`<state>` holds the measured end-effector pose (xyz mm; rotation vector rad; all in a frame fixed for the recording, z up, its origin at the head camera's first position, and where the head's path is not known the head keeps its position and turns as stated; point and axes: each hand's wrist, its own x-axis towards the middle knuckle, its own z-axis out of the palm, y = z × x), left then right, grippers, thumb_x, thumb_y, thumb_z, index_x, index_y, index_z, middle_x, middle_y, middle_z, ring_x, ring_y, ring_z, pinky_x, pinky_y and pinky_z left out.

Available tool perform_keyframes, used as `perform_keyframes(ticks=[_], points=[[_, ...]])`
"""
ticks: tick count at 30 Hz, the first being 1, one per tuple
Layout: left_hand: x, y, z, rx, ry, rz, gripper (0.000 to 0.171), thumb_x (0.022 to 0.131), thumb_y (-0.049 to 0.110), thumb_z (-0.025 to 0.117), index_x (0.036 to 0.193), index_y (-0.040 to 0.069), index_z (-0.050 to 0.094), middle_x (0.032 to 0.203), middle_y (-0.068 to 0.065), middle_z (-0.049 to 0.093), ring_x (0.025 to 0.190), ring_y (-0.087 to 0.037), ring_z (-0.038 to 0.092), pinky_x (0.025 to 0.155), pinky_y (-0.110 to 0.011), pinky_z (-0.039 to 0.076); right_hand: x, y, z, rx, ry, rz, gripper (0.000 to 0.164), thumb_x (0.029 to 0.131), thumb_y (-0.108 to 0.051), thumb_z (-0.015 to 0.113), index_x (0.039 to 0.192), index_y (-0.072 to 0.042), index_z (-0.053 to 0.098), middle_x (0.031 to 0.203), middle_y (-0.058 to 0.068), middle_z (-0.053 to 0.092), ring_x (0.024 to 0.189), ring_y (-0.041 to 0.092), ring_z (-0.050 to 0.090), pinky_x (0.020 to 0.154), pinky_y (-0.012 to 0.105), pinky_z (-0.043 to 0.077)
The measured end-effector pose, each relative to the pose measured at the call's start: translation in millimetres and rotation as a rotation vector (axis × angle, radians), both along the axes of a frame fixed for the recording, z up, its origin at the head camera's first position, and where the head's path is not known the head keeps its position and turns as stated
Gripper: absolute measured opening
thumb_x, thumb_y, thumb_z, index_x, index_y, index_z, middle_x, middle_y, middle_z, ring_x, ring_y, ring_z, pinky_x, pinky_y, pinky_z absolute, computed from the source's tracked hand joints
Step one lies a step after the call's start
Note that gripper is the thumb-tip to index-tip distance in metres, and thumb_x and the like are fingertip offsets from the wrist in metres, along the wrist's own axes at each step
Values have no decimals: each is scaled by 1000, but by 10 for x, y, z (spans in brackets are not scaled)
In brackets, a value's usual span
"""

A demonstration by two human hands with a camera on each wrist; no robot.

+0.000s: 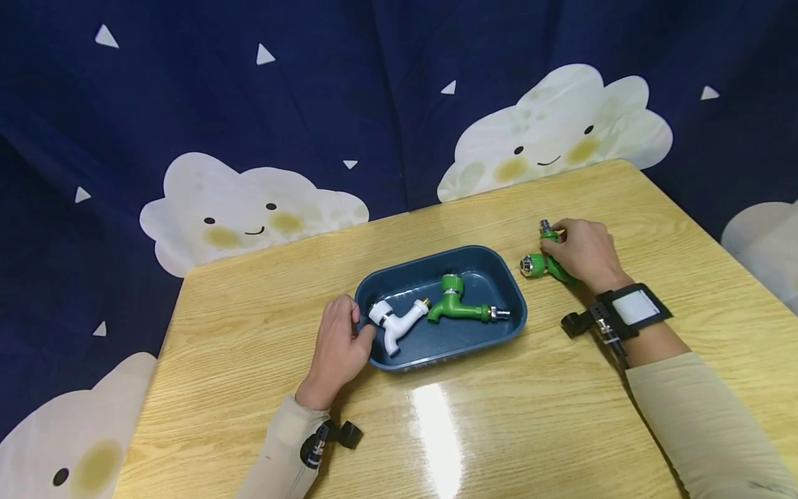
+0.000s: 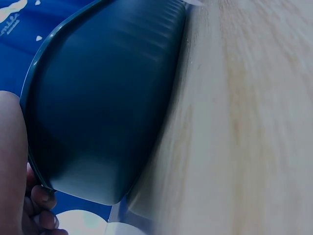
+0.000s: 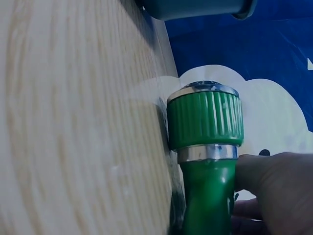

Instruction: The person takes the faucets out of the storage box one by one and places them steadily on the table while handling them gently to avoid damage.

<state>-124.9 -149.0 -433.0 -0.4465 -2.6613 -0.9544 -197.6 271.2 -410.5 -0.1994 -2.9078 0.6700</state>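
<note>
A dark blue plastic basin stands on the table, holding a white tap on the left and a green tap on the right. My left hand pinches the basin's left rim between thumb and curled fingers; the left wrist view shows those fingers at the rim. To the right of the basin, my right hand grips a second green tap by its body near the threaded end. In the right wrist view, this tap's ribbed knob with chrome bands is close by, at the table surface.
The light wood-grain table reaches back to a dark blue curtain printed with smiling clouds and small white triangles. Cameras on straps sit at both wrists, the right wrist strap lying near the tabletop.
</note>
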Motion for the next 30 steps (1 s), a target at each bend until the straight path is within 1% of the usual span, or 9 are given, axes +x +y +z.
perform_keyframes(ticks=[13, 21, 30], points=[[-3, -1, 3, -5, 2, 5, 16, 79, 9, 59, 84, 10, 44, 76, 0, 35, 80, -19, 38, 73, -27, 29, -4, 14, -19, -10, -14, -7, 46, 95, -29, 66, 124, 7, 68, 96, 24, 72, 84, 35, 62, 61, 32, 39], [-2, 0, 17, -6, -5, 4, 15, 80, 9, 58, 84, 10, 43, 76, -1, 35, 80, -19, 38, 73, -28, 29, -10, 16, -29, -10, -17, -17, 47, 95, -31, 66, 124, 6, 68, 94, 23, 71, 83, 34, 61, 60, 32, 38], [1, 3, 14, -11, -6, 5, 15, 80, 9, 58, 84, 10, 43, 76, -1, 35, 79, -19, 37, 72, -28, 29, -14, 35, -57, -32, -35, -21, 49, 95, -32, 65, 127, 5, 65, 92, 20, 69, 82, 32, 60, 60, 32, 37]])
